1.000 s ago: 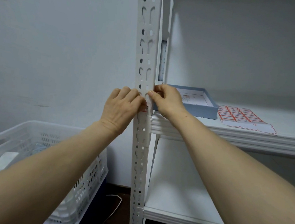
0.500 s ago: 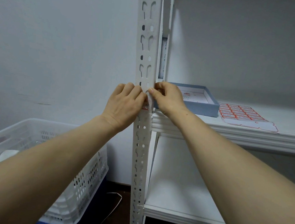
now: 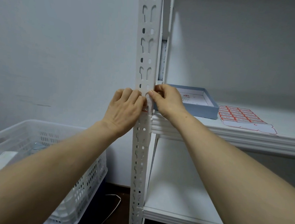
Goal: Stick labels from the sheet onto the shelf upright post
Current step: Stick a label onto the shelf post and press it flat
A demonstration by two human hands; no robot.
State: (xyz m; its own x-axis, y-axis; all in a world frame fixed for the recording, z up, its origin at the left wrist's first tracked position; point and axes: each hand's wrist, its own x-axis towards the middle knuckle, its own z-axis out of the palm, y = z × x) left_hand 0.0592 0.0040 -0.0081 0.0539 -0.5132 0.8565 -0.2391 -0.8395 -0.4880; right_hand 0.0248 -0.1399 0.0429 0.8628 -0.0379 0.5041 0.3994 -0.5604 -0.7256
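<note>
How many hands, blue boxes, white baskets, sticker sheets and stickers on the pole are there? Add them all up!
2 hands: left hand, right hand
1 blue box
1 white basket
1 label sheet
1 label on the post
Total: 6

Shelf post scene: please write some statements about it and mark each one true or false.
1. Both the left hand and the right hand touch the upright post. True.
2. The label sheet is held in the right hand. False: it lies on the shelf, right of the blue box.
3. The blue box stands on the shelf. True.
4. The white basket stands on the shelf. False: it is low, left of the post.
</note>
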